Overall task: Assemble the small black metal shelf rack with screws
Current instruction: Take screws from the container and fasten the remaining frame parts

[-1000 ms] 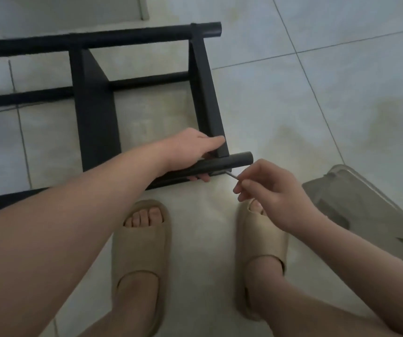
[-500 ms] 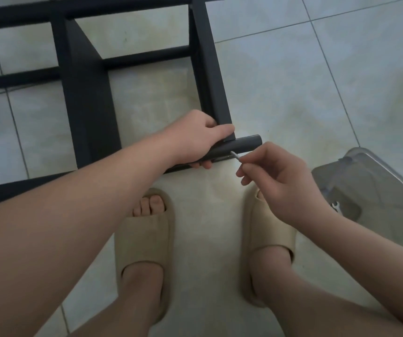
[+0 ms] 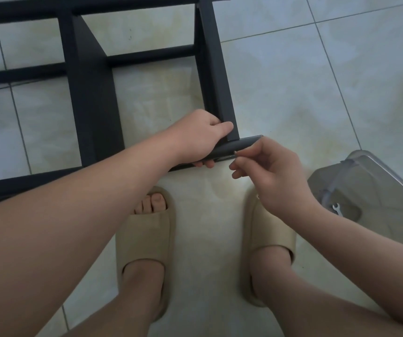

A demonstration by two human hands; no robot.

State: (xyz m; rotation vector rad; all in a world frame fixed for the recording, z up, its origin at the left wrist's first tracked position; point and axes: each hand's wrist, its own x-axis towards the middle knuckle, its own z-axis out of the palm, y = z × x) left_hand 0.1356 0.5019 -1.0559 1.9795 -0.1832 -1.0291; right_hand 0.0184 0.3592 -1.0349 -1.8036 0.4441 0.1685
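Observation:
The black metal shelf rack (image 3: 91, 98) lies on the tiled floor, its bars and flat cross panels spreading to the upper left. My left hand (image 3: 200, 137) grips the near round tube (image 3: 244, 143) where the right cross panel (image 3: 216, 69) meets it. My right hand (image 3: 273, 173) pinches a thin silver screw (image 3: 235, 152) between thumb and forefinger, its tip against the underside of that tube, just right of my left fingers. Most of the screw is hidden by the fingertips.
My two feet in beige slides (image 3: 147, 239) stand just below the tube. A clear plastic box (image 3: 371, 190) sits on the floor at the right, with a small silver wrench (image 3: 336, 208) inside. The floor is pale tile.
My right hand moved left and brought the screw from just off the tube's end up against the tube. The view shifted slightly; my left hand kept its grip.

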